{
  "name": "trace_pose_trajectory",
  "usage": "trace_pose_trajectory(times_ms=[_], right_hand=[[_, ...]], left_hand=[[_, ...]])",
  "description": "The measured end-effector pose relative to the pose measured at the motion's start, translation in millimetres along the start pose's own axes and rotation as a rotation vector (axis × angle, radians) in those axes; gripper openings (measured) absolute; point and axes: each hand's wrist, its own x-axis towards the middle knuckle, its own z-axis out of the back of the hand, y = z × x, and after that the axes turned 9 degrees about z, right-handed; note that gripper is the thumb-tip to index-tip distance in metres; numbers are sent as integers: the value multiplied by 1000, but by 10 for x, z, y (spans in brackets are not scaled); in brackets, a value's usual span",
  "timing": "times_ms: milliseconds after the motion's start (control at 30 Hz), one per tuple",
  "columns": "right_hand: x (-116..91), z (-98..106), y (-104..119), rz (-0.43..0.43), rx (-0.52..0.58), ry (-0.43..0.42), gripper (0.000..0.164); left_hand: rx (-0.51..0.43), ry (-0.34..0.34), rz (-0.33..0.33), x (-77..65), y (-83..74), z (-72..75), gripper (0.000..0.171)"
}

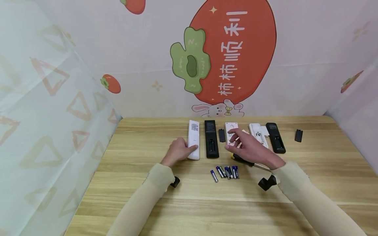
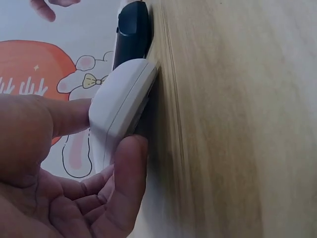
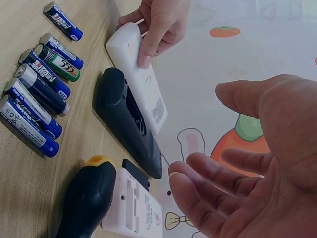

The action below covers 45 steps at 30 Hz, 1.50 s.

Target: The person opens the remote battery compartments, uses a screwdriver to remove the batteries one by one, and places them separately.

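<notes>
At the left end of a row of remotes, my left hand [image 1: 178, 150] grips the near part of a white remote control [image 1: 194, 134], thumb on its top and fingers along its side. In the left wrist view that remote [image 2: 116, 106] is tilted between thumb and fingers. A black remote control [image 1: 211, 137] with an uncovered battery compartment lies just right of it. My right hand [image 1: 251, 146] hovers above the screwdriver [image 1: 240, 159] and a pale remote control [image 1: 231, 127], fingers apart and loosely bent. Nothing lies between its thumb and fingers [image 3: 198, 191] in the right wrist view.
Several AAA-type batteries [image 1: 227, 172] lie loose in front of the remotes. A dark battery cover [image 1: 222, 135] sits between two remotes. Farther right are an open white remote [image 1: 256, 129], another black remote [image 1: 275, 137] and a second dark cover [image 1: 298, 135]. A printed cloth wall [image 1: 153, 98] stands behind.
</notes>
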Motion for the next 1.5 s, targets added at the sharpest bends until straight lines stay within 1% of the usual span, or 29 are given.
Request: trace_pose_trajectory(times_ms=[100, 267, 467, 567, 700, 767, 833, 900, 1000, 1067, 1133, 1200, 1333, 1500], right_hand=[[1, -14, -8, -2, 6, 11, 59], [1, -25, -10, 9, 8, 12, 59], [4, -31, 2, 14, 5, 20, 61], [8, -38, 15, 14, -1, 25, 59], [19, -50, 38, 19, -1, 27, 57], [27, -64, 48, 25, 1, 30, 56], [37, -85, 56, 32, 1, 34, 55], [51, -112, 61, 48, -6, 43, 53], [85, -159, 88, 73, -22, 53, 50], [124, -198, 107, 88, -29, 61, 49], [175, -245, 137, 95, -39, 72, 49], [237, -298, 172, 95, -46, 89, 48], [375, -400, 252, 84, -62, 118, 47], [525, -480, 325, 108, -84, 129, 46]], left_hand=[[19, 19, 21, 8, 11, 21, 44], [30, 38, 34, 21, 32, 42, 45], [46, 46, 22, 23, 62, 63, 53], [59, 30, 6, 24, 69, 62, 51], [115, -32, -46, 27, 68, 70, 41], [146, -57, -87, 28, 68, 94, 44], [196, -57, -135, 32, 72, 130, 54], [263, -40, -192, 39, 74, 176, 68], [357, 12, -287, 51, 90, 249, 89], [407, 44, -337, 64, 107, 291, 100], [442, 62, -376, 80, 131, 317, 107], [476, 70, -399, 101, 154, 327, 108], [512, 64, -413, 149, 191, 301, 106], [554, 25, -417, 185, 187, 254, 107]])
